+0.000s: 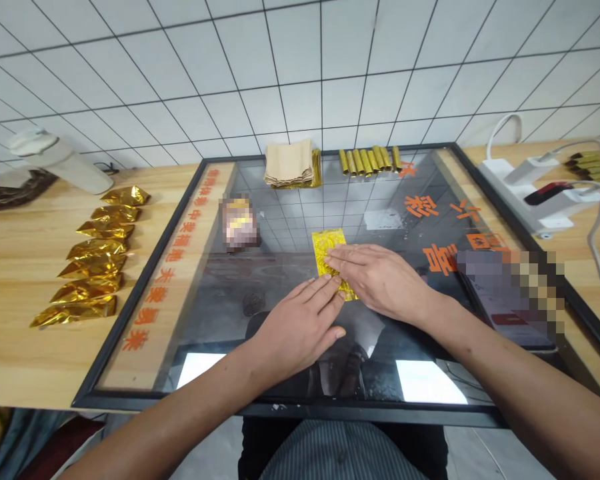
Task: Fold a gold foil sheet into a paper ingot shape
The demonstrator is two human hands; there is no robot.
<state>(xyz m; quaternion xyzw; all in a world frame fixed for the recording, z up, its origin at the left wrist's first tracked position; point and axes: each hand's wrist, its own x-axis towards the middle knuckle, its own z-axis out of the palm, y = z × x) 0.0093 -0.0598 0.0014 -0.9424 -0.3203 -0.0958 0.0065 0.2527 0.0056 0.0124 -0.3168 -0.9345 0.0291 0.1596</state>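
The left hand is resting its straight, pressed-together fingers on the near part of a gold sheet; the right hand is laying its fingers, also together, across the sheet's middle. Beneath the fingers, a glass panel is supporting the sheet. Right of the fingers, a phone is lying; beyond them, gold tubes are forming a row; farther left, gold packets are lining the worktop.

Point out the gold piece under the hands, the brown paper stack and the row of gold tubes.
Gold piece (329, 239): head view, on its uncovered far end.
Brown paper stack (289, 162): head view, middle of the top sheet.
Row of gold tubes (367, 163): head view, on a tube near mid-row.
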